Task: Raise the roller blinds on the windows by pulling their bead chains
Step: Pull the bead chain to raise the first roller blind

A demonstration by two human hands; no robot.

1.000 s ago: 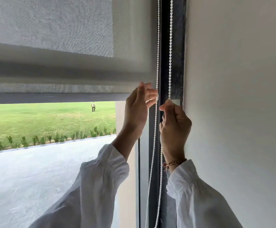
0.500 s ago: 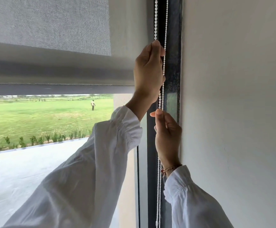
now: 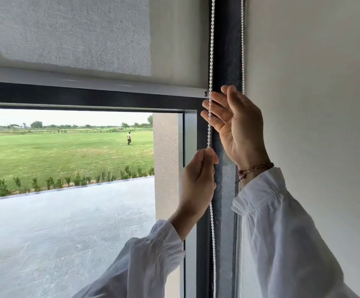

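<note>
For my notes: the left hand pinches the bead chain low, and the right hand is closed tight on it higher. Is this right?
Not quite. In the head view the right hand is open, fingers spread beside the bead chain. The left hand does pinch it lower.

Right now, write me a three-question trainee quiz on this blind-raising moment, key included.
1. True or false: the left hand is pinching the near strand of the bead chain.
2. The right hand is: A) open, fingers spread at the chain; B) a closed fist; C) flat on the wall.
3. Fill in: the blind's bottom bar hangs in front of the top of the window ____.

Key: 1 true; 2 A; 3 frame.
</note>
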